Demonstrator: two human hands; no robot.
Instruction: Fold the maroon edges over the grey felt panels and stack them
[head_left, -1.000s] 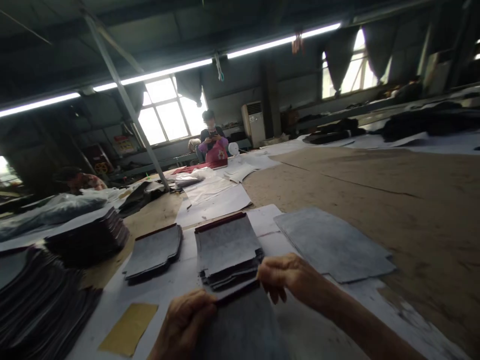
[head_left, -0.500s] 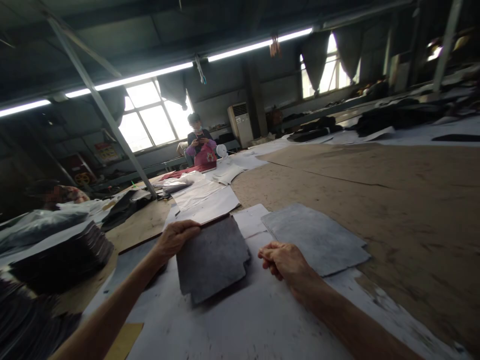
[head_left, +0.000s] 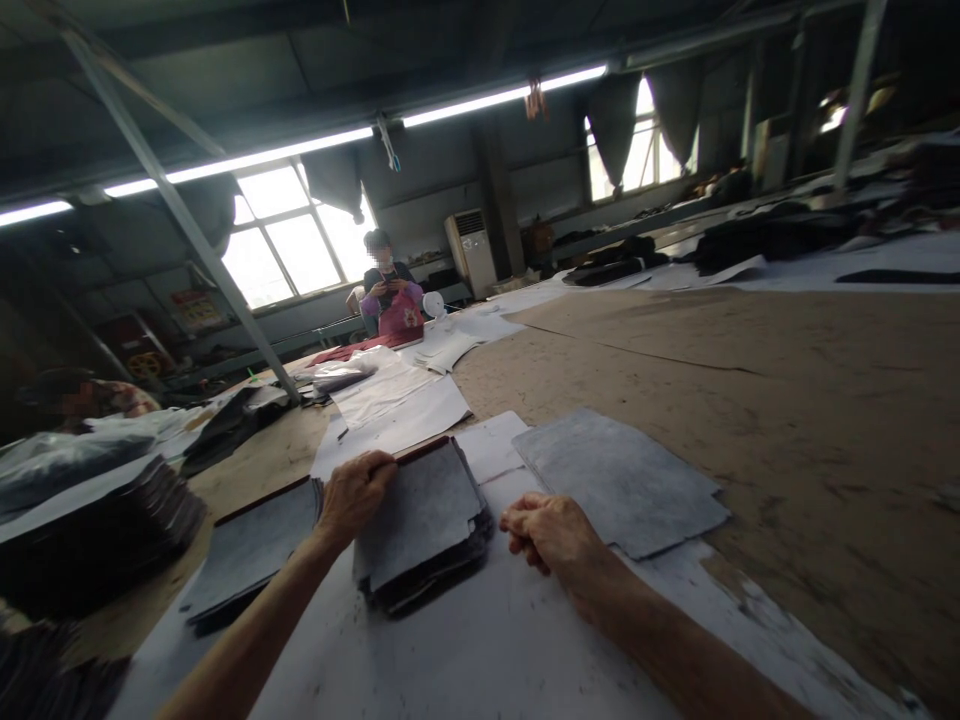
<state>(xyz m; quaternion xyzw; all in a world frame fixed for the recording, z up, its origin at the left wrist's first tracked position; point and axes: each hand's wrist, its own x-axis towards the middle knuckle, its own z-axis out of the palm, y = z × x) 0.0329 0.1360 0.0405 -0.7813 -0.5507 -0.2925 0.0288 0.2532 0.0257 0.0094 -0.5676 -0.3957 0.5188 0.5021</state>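
At lower centre, the left hand (head_left: 358, 492) is laid flat, fingers spread, on the stack of grey cut pieces (head_left: 424, 525). The right hand (head_left: 544, 528) is curled loosely just beside it, clasping nothing. The edges are best squared with even downward pressure.

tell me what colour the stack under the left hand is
Dark grey, with a thin dark red edge at the far side of the stack under the left hand; head view.

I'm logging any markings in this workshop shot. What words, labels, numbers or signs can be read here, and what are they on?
No text can be read.
Sign on the far wall: red and yellow, print too small and blurred.
Grey stack under the left hand: no markings visible.
Grey sheet beyond the right hand: no markings visible.
White standing unit: no legible label.
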